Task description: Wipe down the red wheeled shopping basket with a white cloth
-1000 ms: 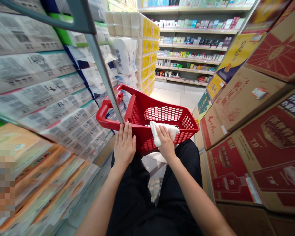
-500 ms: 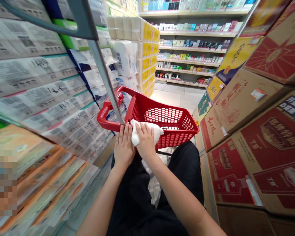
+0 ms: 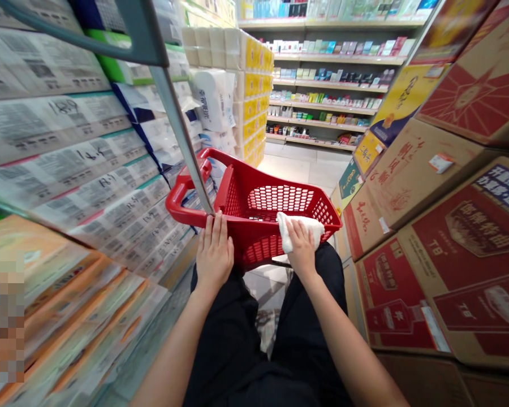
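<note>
A red plastic shopping basket [image 3: 252, 230] with perforated sides stands in front of my knees. My left hand [image 3: 214, 253] lies with straight fingers on its near side, close to the foot of the metal handle bar [image 3: 185, 138]. A white cloth [image 3: 317, 227] is draped over the near rim toward the right end. My right hand [image 3: 301, 247] holds the cloth against that rim, fingers laid over it. The basket's red loop grip [image 3: 176, 206] points left. No goods show inside the basket.
Stacked paper packs [image 3: 110, 186] wall the left side, with orange packs [image 3: 63, 305] lower down. Cardboard boxes [image 3: 396, 175] crowd the right. Stocked shelves [image 3: 322, 85] stand across the pale floor [image 3: 290, 158]. A grey handle [image 3: 142, 39] rises at upper left.
My right hand has slid the white cloth rightward along the near rim, from beside my left hand to near the basket's right end. The left hand has stayed in place.
</note>
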Tool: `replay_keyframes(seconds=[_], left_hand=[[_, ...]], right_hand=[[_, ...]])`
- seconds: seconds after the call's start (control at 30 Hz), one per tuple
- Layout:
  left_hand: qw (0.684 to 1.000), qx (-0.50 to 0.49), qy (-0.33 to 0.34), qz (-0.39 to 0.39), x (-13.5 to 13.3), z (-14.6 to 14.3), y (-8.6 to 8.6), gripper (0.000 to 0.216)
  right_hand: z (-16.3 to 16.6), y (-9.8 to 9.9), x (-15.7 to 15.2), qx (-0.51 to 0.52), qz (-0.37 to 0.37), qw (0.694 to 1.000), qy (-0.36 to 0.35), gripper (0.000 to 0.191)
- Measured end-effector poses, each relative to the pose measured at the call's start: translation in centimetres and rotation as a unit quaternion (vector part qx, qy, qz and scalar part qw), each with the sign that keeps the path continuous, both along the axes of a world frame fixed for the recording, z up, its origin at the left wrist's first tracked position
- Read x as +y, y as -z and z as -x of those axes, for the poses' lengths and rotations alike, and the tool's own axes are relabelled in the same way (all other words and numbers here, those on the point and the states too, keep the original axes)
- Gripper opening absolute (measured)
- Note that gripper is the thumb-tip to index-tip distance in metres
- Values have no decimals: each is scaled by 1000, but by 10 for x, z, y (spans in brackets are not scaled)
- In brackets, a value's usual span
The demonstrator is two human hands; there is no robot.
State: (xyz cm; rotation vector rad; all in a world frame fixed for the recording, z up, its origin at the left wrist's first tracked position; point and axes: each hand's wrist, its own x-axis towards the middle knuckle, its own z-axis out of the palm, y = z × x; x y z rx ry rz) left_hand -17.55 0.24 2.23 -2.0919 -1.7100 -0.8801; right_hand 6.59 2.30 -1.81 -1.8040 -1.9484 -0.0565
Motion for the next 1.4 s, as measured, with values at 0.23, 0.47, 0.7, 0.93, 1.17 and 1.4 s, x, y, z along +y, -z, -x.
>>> replay_keyframes(seconds=[0.23,0.47,0.7,0.93,1.17,1.4], left_hand=[[1000,6,-1,3,0,2,1,66],[999,26,20,9,-1,9,3,66],[1000,-12,6,4,-1,1,-1,64],[1000,-6,1,4,-1,0,0,66],[1000,13,3,5,0,4,4,68],[999,26,19,8,-1,8,3,68]], right_hand=[[82,-46,-3,79,44,994,-63,79],[136,-64,-3,92,-15,984,-152,64],[50,-19,-1,28,-12,996,-80,72],[12,-4,1,32,3,999,2,73],[115,-53,-5,73,18,993,-90,73],[126,-53,-3,66,-29,986,-149,63]])
